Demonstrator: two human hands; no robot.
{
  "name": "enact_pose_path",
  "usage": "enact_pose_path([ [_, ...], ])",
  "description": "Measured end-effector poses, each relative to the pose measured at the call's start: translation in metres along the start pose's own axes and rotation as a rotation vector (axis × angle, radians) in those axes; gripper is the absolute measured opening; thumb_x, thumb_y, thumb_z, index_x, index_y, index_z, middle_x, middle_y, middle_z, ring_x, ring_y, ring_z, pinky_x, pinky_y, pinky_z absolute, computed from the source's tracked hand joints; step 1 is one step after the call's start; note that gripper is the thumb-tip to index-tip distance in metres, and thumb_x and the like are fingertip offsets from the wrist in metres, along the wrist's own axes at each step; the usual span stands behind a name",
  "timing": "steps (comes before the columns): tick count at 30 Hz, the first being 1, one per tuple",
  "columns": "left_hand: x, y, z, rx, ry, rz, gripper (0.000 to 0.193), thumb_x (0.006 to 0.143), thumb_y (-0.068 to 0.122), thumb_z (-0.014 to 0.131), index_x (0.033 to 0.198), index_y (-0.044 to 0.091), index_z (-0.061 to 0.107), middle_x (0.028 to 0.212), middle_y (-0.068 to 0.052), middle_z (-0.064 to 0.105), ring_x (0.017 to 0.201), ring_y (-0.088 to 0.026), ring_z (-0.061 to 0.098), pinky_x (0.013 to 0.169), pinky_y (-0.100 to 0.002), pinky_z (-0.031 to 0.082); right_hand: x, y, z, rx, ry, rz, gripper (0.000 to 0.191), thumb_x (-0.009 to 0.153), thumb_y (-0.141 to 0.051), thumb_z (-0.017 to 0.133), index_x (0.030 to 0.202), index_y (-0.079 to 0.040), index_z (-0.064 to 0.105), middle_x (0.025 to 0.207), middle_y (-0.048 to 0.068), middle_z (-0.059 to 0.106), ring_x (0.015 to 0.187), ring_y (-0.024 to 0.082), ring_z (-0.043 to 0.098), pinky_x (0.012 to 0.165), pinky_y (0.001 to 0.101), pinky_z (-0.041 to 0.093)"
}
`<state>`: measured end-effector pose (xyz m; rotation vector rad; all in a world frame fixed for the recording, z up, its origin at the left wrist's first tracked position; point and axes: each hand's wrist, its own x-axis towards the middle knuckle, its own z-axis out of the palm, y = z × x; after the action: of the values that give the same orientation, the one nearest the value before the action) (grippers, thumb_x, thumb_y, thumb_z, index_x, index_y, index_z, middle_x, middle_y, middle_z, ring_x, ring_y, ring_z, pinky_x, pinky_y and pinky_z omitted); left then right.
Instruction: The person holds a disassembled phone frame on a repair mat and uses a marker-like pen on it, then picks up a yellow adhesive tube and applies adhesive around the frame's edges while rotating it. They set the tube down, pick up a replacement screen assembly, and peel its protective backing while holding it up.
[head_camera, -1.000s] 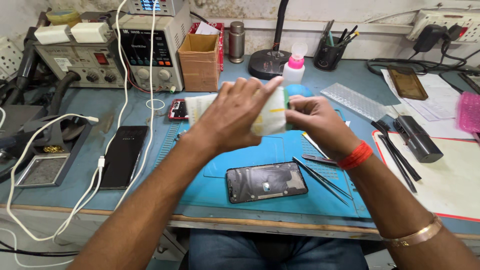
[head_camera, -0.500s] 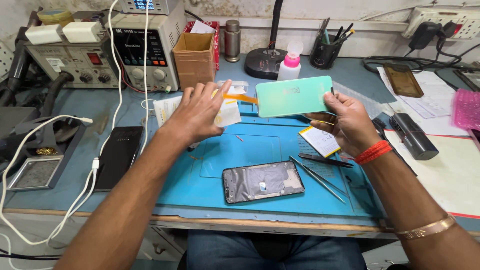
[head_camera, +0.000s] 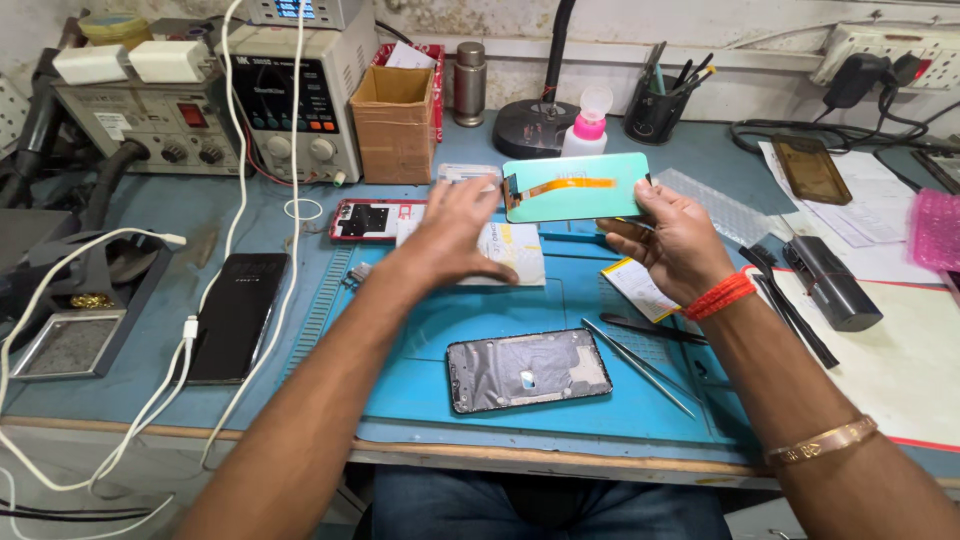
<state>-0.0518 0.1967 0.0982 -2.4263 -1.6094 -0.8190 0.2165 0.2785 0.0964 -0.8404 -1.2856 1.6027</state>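
1. A cluttered repair tabletop (head_camera: 200, 215) stands against a stained wall, with a blue work mat (head_camera: 480, 320) spread across its middle.
2. The right hand (head_camera: 675, 240) holds a pale green display panel (head_camera: 575, 187) up above the mat, fingers (head_camera: 622, 232) pinched along its lower right edge; an orange flex strip runs across the panel's face.
3. The left hand (head_camera: 455, 235) reaches out flat, fingers spread and released, resting on a white plastic sleeve (head_camera: 515, 255) lying at the mat's far edge.
4. A bare phone frame (head_camera: 528, 369) lies face-up on the mat, nearer the body, between the two forearms.
5. Tweezers (head_camera: 640, 368) lie just right of the frame.
6. A black phone (head_camera: 235, 315) lies left of the mat beside white cables.
7. A small cardboard box (head_camera: 393, 125) and bench instruments stand at the back left.
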Motion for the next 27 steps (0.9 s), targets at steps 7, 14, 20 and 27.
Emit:
enact_pose_path([
  [7,-0.004,-0.005,-0.017,-1.177,0.286,-0.47,0.067,0.096,0.05,0.059,0.146,0.006,0.052,0.124,-0.021,0.069,0.102,-0.027,0.072,0.081,-0.039,0.061,0.007,-0.006,0.0,-0.177,-0.002,0.01,0.027,0.106,-0.036,0.055,0.116,-0.014,0.068,0.099,-0.002,0.07,0.081,0.009,0.068,0.063,0.0237,0.055],
  [14,-0.016,0.015,-0.031,-1.414,-0.17,-0.611,0.057,0.097,0.05,0.052,0.129,0.004,0.06,0.104,-0.015,0.074,0.086,-0.021,0.076,0.071,-0.039,0.067,0.016,-0.01,0.025,-0.24,-0.152,0.021,0.028,0.103,-0.036,0.06,0.114,-0.012,0.07,0.093,0.0,0.072,0.074,0.008,0.067,0.054,0.0231,0.049],
  [20,-0.029,0.015,-0.023,-1.381,-0.261,-0.582,0.037,0.093,0.027,0.065,0.125,0.008,0.064,0.097,-0.008,0.074,0.075,-0.016,0.073,0.062,-0.035,0.065,0.023,-0.011,0.042,-0.246,-0.17,0.007,0.029,0.102,-0.036,0.065,0.113,-0.01,0.071,0.096,0.001,0.072,0.076,0.01,0.066,0.056,0.0234,0.05],
  [27,-0.032,0.0,-0.006,-1.597,-0.016,-0.749,0.029,0.092,0.009,0.066,0.12,0.0,0.062,0.097,-0.011,0.071,0.077,-0.021,0.073,0.067,-0.034,0.066,0.015,0.003,0.074,-0.191,-0.238,0.267,0.044,0.094,-0.035,0.063,0.131,-0.012,0.054,0.107,0.006,0.073,0.089,0.017,0.072,0.072,0.0351,0.062],
])
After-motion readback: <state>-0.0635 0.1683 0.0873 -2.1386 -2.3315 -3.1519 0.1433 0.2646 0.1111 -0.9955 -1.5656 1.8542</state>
